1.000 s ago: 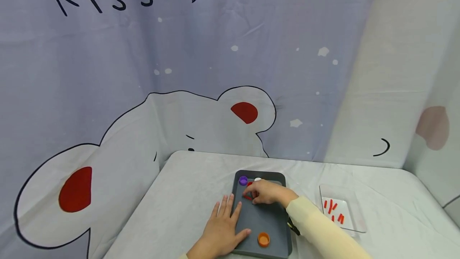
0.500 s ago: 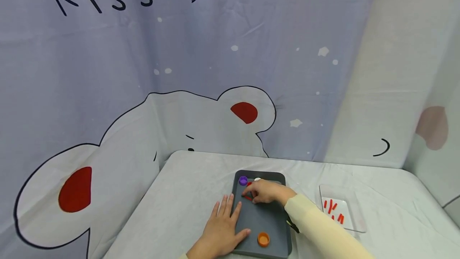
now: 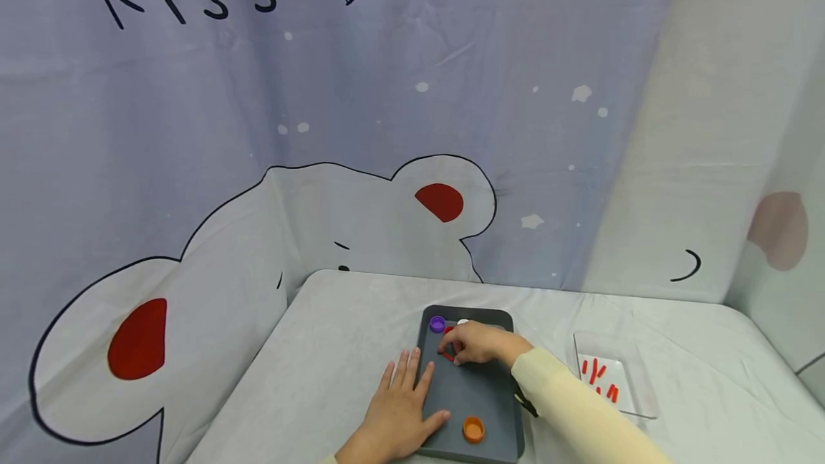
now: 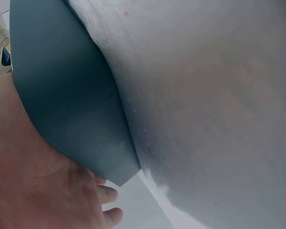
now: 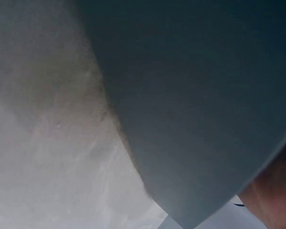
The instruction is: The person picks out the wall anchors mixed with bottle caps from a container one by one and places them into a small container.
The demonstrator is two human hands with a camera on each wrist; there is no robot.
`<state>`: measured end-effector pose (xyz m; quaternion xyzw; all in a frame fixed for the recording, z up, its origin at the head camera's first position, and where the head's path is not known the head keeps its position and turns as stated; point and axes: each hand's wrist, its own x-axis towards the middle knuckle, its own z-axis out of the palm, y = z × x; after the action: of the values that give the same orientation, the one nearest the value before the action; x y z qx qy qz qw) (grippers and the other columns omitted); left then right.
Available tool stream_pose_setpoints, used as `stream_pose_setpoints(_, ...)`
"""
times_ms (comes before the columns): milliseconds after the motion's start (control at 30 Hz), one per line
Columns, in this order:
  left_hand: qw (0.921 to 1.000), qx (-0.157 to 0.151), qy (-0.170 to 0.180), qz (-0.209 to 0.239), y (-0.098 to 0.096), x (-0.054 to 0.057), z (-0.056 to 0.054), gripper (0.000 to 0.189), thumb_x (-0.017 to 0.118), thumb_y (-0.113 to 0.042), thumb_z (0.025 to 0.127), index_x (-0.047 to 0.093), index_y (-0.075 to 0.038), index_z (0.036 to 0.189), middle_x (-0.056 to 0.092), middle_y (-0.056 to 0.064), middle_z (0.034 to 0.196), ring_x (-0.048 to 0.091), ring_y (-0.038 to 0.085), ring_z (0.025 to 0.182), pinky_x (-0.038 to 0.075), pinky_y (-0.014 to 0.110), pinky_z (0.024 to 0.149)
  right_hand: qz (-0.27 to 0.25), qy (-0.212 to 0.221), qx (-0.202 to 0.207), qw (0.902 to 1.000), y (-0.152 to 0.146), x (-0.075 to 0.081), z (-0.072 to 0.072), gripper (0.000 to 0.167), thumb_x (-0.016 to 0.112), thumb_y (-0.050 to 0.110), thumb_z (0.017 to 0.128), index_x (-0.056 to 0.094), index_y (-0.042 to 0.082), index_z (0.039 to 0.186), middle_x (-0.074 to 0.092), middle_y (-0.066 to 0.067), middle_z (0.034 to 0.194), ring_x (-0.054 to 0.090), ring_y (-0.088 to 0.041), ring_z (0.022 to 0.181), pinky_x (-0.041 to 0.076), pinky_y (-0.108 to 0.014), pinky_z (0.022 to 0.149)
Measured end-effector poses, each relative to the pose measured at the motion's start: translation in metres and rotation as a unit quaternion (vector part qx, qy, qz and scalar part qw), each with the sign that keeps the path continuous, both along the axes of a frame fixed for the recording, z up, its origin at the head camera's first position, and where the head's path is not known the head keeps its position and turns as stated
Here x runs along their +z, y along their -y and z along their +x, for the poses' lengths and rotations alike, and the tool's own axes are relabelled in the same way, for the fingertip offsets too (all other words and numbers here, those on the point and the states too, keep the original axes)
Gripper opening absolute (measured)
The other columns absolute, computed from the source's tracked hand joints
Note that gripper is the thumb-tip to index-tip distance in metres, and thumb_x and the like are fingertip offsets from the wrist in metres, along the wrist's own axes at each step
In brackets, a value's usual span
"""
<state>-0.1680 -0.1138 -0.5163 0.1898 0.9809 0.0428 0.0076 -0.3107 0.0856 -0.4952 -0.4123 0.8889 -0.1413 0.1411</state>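
Note:
A dark grey tray (image 3: 477, 407) lies on the white-covered table. My left hand (image 3: 396, 407) rests flat across its left rim, fingers spread and thumb over the tray floor. In the left wrist view the palm of this hand (image 4: 43, 176) shows beside the tray wall (image 4: 66, 90). Over the far part of the tray, my right hand (image 3: 475, 343) has curled fingers, with thumb and forefinger at the ends of a thin red strip (image 3: 447, 356). Another red piece (image 3: 449, 330) shows just beyond the fingers, partly hidden. The right wrist view shows mostly tray wall (image 5: 190, 105).
In the tray are a purple cap (image 3: 437, 324) at the far left corner, a white round piece (image 3: 462, 321) partly behind the right hand, and an orange cap (image 3: 473, 429) near the front. A clear box (image 3: 634, 385) with several red strips (image 3: 594, 369) stands to the right.
The right thumb and forefinger shift slightly at the red strip, whose angle changes a little. The left hand stays in place on the tray rim.

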Motion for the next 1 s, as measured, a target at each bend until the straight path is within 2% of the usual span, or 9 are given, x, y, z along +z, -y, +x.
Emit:
stream_pose_setpoints(267,1.0000,0.000,-0.002,0.000,0.001,-0.002,-0.002,0.084,0.042,-0.071,0.097,0.037,-0.014,0.158,0.022,0.017,0.167,0.019,0.036,0.154,0.022,0.057,0.120,-0.016,-0.001,0.000,0.9999,-0.001,0.000,-0.001,0.025,0.078,0.011,0.089,0.074,0.013,0.114,0.056,0.010,0.072,0.048,-0.001,0.062,0.044,-0.021,0.059)
stream_pose_setpoints(467,1.0000,-0.003,0.002,0.005,0.001,-0.004,-0.004,0.084,0.042,-0.071,0.097,0.038,-0.013,0.158,0.022,0.018,0.167,0.018,0.037,0.154,0.021,0.059,0.120,-0.032,0.006,-0.003,0.9995,-0.004,-0.007,-0.003,0.021,0.078,0.011,0.088,0.074,0.010,0.108,0.058,0.012,0.073,0.051,-0.001,0.065,0.047,-0.020,0.063)
stream_pose_setpoints(700,0.9999,0.003,0.011,0.001,0.000,-0.005,-0.002,0.086,0.040,-0.073,0.096,0.038,-0.014,0.158,0.021,0.017,0.167,0.017,0.036,0.155,0.021,0.058,0.120,-0.033,-0.015,0.005,0.9993,-0.006,-0.008,0.004,0.017,0.076,0.009,0.085,0.074,0.008,0.102,0.054,0.013,0.068,0.048,0.000,0.060,0.044,-0.019,0.059)
stream_pose_setpoints(800,0.9999,0.004,0.011,0.002,0.000,-0.005,-0.002,0.086,0.041,-0.073,0.096,0.038,-0.013,0.158,0.021,0.017,0.167,0.017,0.036,0.155,0.021,0.058,0.120,-0.059,-0.015,0.007,0.9981,-0.013,-0.004,0.009,0.020,0.075,0.009,0.086,0.075,0.007,0.105,0.055,0.013,0.068,0.048,0.001,0.060,0.044,-0.019,0.058)
stream_pose_setpoints(1000,1.0000,0.005,0.006,0.004,-0.001,-0.003,-0.003,0.087,0.042,-0.073,0.096,0.038,-0.013,0.158,0.021,0.017,0.167,0.018,0.036,0.154,0.021,0.058,0.120,-0.142,-0.013,-0.023,0.9895,-0.037,0.006,0.017,0.023,0.072,0.008,0.089,0.075,0.005,0.111,0.058,0.014,0.071,0.049,0.002,0.061,0.046,-0.020,0.059)
